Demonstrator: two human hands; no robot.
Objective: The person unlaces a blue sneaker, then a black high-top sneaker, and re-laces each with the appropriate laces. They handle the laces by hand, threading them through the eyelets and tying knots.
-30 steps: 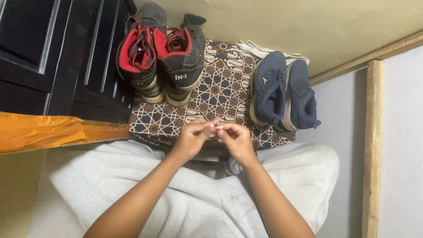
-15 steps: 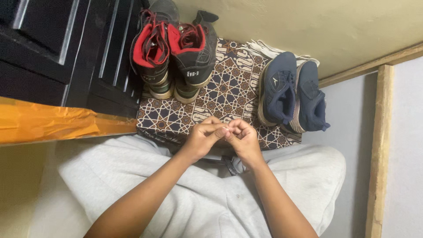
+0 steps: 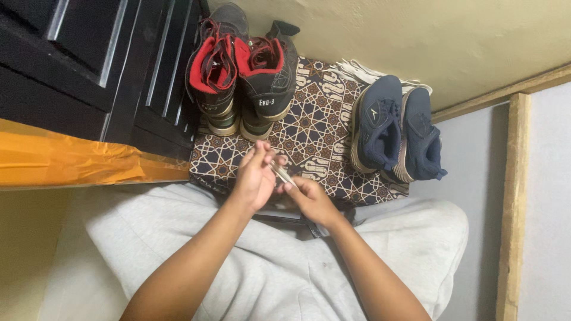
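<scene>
Hands meet over the near edge of the mat (image 3: pixel 309 134): the left hand (image 3: pixel 254 178) and right hand (image 3: pixel 309 199) each pinch an end of a thin pale strip (image 3: pixel 281 175), slanted and taut. Beyond it on the mat, black boots (image 3: pixel 244 71) and blue sneakers (image 3: pixel 395 128) flank bare patterned cloth.

High-top shoes (image 3: pixel 244 77) on the mat's (image 3: pixel 309 137) far left, low sneakers (image 3: pixel 395 128) on its right, both hands (image 3: pixel 279 184) together over its near edge, cabinet (image 3: pixel 89 71) left of mat
</scene>
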